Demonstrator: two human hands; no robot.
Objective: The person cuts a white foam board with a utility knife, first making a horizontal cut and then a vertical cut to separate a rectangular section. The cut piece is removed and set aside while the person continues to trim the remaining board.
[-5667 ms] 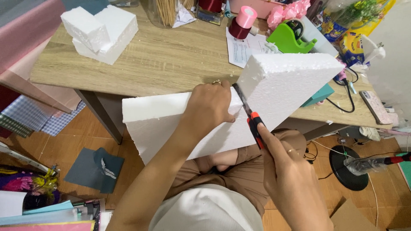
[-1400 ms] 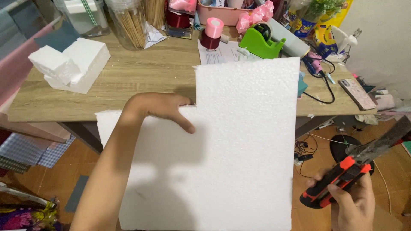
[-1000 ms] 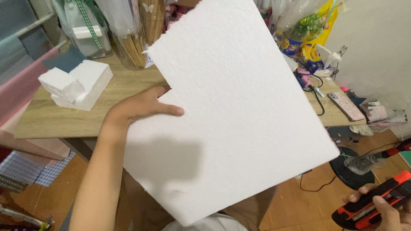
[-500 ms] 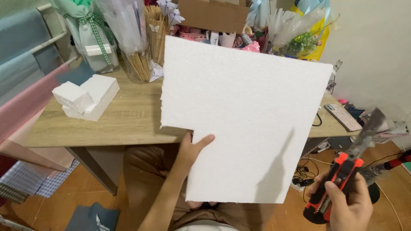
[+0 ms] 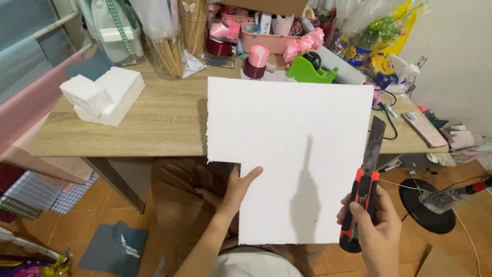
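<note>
Styrofoam sheet (image 5: 302, 154) fills the centre of the frame, white, with a square notch cut out of its lower left corner; held up facing the camera, its top edge over the wooden desk (image 5: 154, 128). Compared with half a second ago it sits squarer to the view and lower, less tilted.

Left hand (image 5: 241, 187) — lower centre, at the notch, thumb on the front face of the sheet, remaining fingers behind it, gripping the cut edge.

Right hand (image 5: 371, 225) — lower right, fingers wrapped tight round the red-and-black handle of a utility knife (image 5: 365, 192); blade extended, pointing up along the sheet's right edge, just beside it. The knife has come in closer to the sheet since the earlier frame, and its shadow falls on the foam.

Upper left of the desk: stacked styrofoam offcuts (image 5: 102, 95). Upper centre: green tape dispenser (image 5: 310, 69), pink ribbon spool (image 5: 258, 56), jar of wooden sticks (image 5: 166, 51)
</note>
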